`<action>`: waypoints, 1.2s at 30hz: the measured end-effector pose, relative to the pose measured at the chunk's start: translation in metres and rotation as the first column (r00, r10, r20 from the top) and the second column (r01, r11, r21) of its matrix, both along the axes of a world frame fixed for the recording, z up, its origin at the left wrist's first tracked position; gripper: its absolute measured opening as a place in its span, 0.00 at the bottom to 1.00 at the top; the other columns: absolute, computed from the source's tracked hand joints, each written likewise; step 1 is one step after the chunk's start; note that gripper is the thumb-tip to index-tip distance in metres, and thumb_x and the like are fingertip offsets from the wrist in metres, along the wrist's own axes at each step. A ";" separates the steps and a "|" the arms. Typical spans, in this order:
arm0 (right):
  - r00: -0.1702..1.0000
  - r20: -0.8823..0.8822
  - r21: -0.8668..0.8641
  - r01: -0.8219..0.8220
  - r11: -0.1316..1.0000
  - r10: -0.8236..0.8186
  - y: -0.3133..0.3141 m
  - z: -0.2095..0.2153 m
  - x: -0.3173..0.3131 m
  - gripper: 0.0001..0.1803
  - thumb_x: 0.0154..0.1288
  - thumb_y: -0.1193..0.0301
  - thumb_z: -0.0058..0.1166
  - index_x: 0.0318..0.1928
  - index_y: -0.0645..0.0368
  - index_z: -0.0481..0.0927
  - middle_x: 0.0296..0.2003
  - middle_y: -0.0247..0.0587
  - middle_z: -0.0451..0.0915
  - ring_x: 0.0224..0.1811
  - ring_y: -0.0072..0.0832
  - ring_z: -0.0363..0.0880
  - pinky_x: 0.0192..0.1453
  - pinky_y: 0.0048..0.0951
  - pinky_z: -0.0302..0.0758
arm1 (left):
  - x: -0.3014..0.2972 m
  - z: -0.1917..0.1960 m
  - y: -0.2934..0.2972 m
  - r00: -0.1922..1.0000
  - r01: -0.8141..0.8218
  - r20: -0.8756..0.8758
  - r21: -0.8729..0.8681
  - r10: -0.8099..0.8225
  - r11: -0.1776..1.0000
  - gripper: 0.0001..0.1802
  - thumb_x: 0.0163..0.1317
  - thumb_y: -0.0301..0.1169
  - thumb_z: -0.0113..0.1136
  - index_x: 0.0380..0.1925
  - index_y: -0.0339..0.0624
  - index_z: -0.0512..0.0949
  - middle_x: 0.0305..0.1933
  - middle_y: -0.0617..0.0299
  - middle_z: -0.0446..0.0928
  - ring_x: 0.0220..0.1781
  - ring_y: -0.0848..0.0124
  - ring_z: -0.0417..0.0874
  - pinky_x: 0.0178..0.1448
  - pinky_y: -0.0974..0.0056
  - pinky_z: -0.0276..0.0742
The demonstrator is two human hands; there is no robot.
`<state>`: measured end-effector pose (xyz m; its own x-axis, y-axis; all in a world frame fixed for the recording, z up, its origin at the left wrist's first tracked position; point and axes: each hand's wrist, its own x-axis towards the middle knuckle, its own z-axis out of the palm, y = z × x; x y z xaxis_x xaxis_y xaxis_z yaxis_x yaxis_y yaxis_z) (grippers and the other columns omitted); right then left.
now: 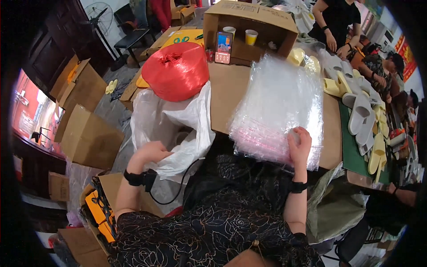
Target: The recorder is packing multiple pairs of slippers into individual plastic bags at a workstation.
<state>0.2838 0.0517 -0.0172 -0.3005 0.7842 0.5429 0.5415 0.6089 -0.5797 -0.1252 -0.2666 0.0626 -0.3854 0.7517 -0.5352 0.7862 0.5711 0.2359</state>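
A thick stack of clear plastic bags (284,102) with pinkish edges lies on the cardboard-topped table in front of me. My right hand (300,143) rests on its near right corner, thumb and fingers apart against the plastic. The far end of the top bags is blurred. To the left, a white woven sack (200,129) gapes open. Over its near left rim is my left hand (153,152), fingers curled together and pointing right; whatever they may hold is hidden. A big roll of red plastic twine (175,73) sits at the sack's far edge.
A cardboard box (253,13) on its side holds paper cups (251,38); a phone (223,46) leans at its front. Yellow and grey slippers (360,113) line the right side. Cartons (91,138) stand on the left floor. An olive sack (338,209) hangs at right. Co-workers stand beyond.
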 end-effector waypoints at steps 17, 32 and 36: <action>0.998 0.049 0.049 0.023 0.999 -0.026 -0.004 0.005 -0.002 0.17 0.58 0.63 0.63 0.44 0.59 0.80 0.51 0.53 0.77 0.57 0.49 0.72 0.60 0.47 0.69 | 0.167 0.046 0.196 0.785 0.545 -0.265 0.726 -0.561 0.420 0.26 0.63 0.40 0.60 0.59 0.42 0.73 0.69 0.44 0.66 0.70 0.44 0.65 0.71 0.52 0.64; 0.533 -0.713 -0.314 0.339 0.887 -0.456 0.137 0.014 0.169 0.23 0.63 0.66 0.64 0.53 0.66 0.75 0.37 0.36 0.78 0.33 0.21 0.75 0.34 0.23 0.75 | 0.189 -0.056 0.256 0.801 0.582 -0.349 0.645 -0.487 0.495 0.27 0.68 0.47 0.50 0.66 0.55 0.70 0.76 0.55 0.58 0.78 0.49 0.50 0.78 0.41 0.37; 0.375 -0.519 -0.611 0.466 0.640 -0.768 0.198 0.012 0.243 0.26 0.59 0.67 0.65 0.52 0.68 0.71 0.35 0.39 0.76 0.30 0.22 0.74 0.26 0.24 0.75 | 0.187 -0.060 0.252 0.817 0.555 -0.354 0.694 -0.454 0.458 0.28 0.66 0.47 0.54 0.64 0.52 0.72 0.74 0.53 0.62 0.77 0.47 0.53 0.78 0.38 0.40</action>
